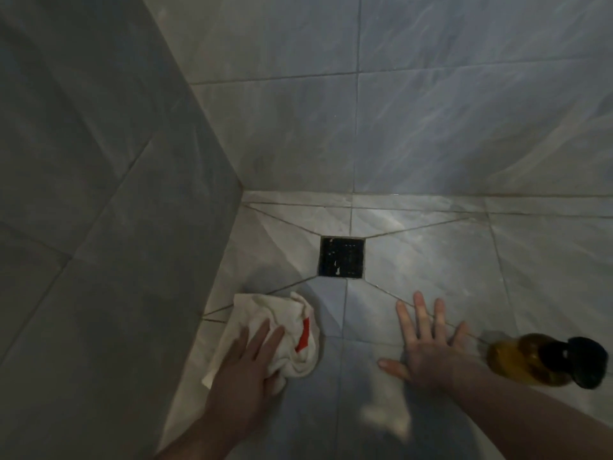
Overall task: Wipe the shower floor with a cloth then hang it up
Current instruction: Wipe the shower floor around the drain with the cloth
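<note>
- Where the two tiled walls meet, the shower floor point(414, 260) fills the lower centre of the head view, its grey marbled tiles cut by diagonal grout lines that run toward a square black drain point(341, 257).
- Left hand point(247, 363): laid palm-down on the cloth point(265, 330), fingers straight and close together, pressing the fabric against the floor; the thumb side appears to touch the lower fold of the cloth.
- Cloth: white, crumpled, with a red mark near its right edge (what the mark is cannot be told). It lies on the floor just beside the left wall, below and to the left of the drain, apart from it.
- Right hand point(428, 346): flat on the bare tiles, fingers spread and straight, thumb pointing left; it holds nothing.
- Bottle point(544, 361): amber, with a dark cap, lying on its side on the floor just beside the right hand, near the right edge of the view. Its outline is blurred, so contact with the hand cannot be confirmed.
- Lighting: dim overall, with a brighter patch on the tiles to the right of the drain.
</note>
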